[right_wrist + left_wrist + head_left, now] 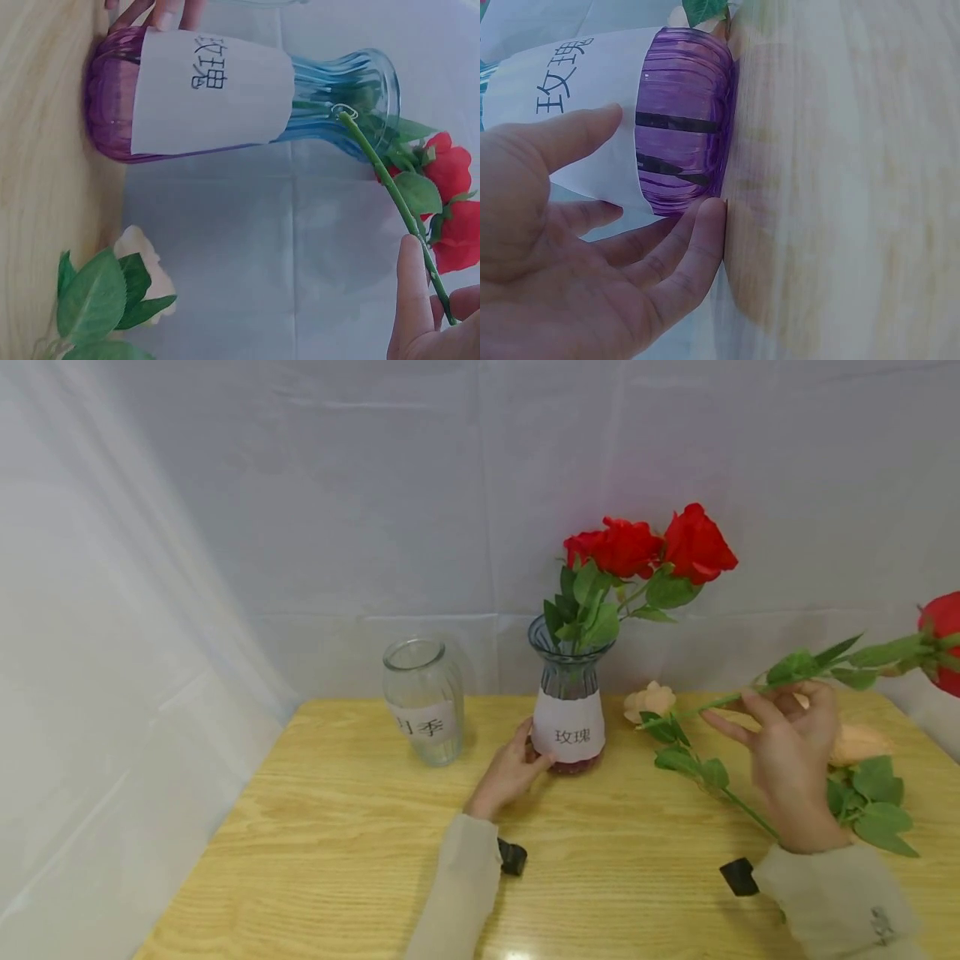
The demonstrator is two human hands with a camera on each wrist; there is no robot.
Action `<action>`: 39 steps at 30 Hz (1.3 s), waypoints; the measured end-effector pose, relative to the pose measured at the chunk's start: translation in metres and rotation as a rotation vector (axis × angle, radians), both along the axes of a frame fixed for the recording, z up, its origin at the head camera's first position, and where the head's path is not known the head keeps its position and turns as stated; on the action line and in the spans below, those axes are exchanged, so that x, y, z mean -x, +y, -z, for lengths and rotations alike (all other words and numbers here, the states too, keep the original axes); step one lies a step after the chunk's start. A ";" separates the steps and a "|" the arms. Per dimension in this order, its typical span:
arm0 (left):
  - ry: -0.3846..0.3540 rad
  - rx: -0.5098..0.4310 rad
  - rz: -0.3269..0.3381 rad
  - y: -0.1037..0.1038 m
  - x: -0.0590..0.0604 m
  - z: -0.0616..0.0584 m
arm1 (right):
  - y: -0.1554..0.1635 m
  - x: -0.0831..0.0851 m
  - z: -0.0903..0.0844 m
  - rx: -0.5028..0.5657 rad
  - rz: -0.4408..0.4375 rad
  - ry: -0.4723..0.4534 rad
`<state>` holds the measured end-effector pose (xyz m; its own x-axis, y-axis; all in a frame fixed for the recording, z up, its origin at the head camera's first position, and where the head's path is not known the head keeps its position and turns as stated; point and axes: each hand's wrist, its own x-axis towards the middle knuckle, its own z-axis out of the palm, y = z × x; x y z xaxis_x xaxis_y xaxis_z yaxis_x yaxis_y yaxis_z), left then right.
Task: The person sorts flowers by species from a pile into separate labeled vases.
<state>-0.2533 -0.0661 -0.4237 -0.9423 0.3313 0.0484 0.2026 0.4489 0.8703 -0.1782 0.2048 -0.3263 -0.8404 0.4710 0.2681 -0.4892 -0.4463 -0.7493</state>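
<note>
With the left hand [510, 768] resting open-fingered against the labelled vase [568, 710] mid-desk [337, 827], the right hand [787, 760], pinching the red rose stem [720, 700], should probably tip its cut end steeply into the crowded mouth.

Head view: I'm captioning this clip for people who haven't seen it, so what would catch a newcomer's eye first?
First, the red artificial roses standing in the labelled blue-and-purple ribbed glass vase at the middle of the light wooden table. The left hand touches the vase's base, while the right hand holds another long-stemmed red rose nearly level beside it. An unfilled clear glass vase stands to the left.
</note>
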 end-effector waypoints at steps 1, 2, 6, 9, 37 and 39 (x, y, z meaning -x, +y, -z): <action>-0.003 0.000 -0.001 0.000 0.000 0.000 | -0.002 0.001 -0.002 0.003 0.003 0.011; -0.004 -0.001 -0.001 0.000 0.000 0.000 | -0.004 0.002 -0.003 0.001 0.008 0.023; -0.005 -0.004 -0.001 0.000 0.000 0.000 | -0.013 0.005 -0.010 -0.007 0.030 0.076; -0.002 0.000 -0.003 0.000 0.000 0.000 | -0.019 0.007 -0.016 -0.001 0.048 0.119; 0.008 0.000 -0.005 0.001 0.001 0.001 | -0.068 0.044 -0.041 -0.246 0.143 0.380; 0.009 -0.008 0.001 0.001 0.001 0.002 | -0.071 0.047 -0.040 -0.276 0.157 0.369</action>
